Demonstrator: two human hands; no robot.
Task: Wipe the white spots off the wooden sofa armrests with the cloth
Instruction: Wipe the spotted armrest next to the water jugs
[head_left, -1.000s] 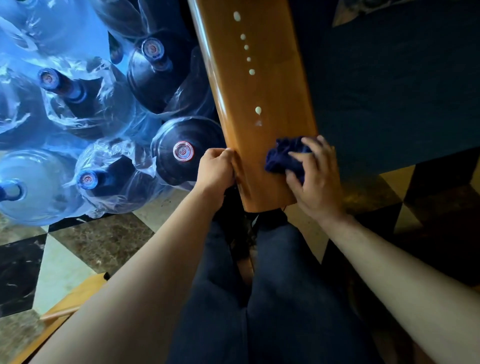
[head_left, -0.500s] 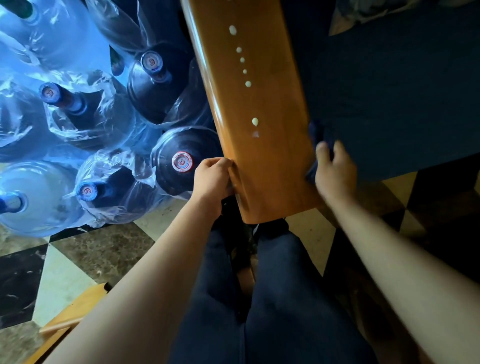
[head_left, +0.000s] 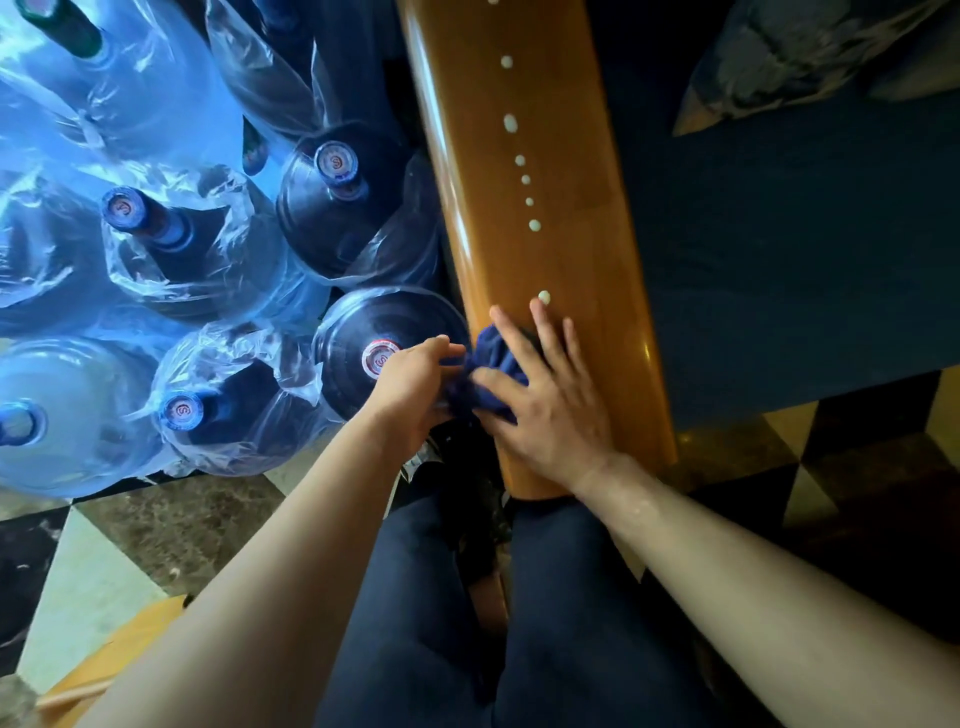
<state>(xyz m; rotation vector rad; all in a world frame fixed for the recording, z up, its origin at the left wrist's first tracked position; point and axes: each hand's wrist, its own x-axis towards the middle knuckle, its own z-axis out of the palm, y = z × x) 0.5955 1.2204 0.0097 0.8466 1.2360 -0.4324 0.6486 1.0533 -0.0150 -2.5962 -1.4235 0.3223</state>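
**Cloth on armrest, spots above**

Cloth (head_left: 491, 364), dark blue, lies bunched at the wooden armrest's (head_left: 582, 270) left edge. My right hand (head_left: 545, 410) presses it, fingers spread; my left hand (head_left: 415, 384) pinches its edge. White spots (head_left: 535, 225) run beyond the fingertips.

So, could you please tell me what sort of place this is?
Probably a home living room: a wooden sofa armrest beside a blue seat cushion, bagged water jugs alongside, and a marble-tiled floor.

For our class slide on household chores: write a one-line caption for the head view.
Right hand presses a blue cloth on the wooden armrest, below a row of white spots.
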